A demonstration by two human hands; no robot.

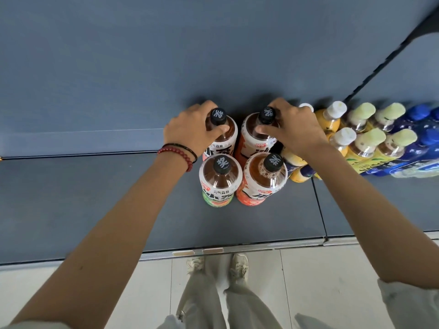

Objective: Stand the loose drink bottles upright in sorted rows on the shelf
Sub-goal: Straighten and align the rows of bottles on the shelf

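Black-capped bottles (222,179) (blue-grey shelf (95,198))

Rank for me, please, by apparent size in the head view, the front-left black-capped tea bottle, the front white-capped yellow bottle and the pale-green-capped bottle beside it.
1. Front-left black-capped tea bottle: clearly largest.
2. Front white-capped yellow bottle and pale-green-capped bottle beside it: they look about alike, so no ranking between them.

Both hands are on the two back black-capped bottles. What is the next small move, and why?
Probably release both: the left hand grips the back-left bottle, the right hand the back-right bottle, and both already stand upright, lined up behind the front-left bottle and front-right bottle.
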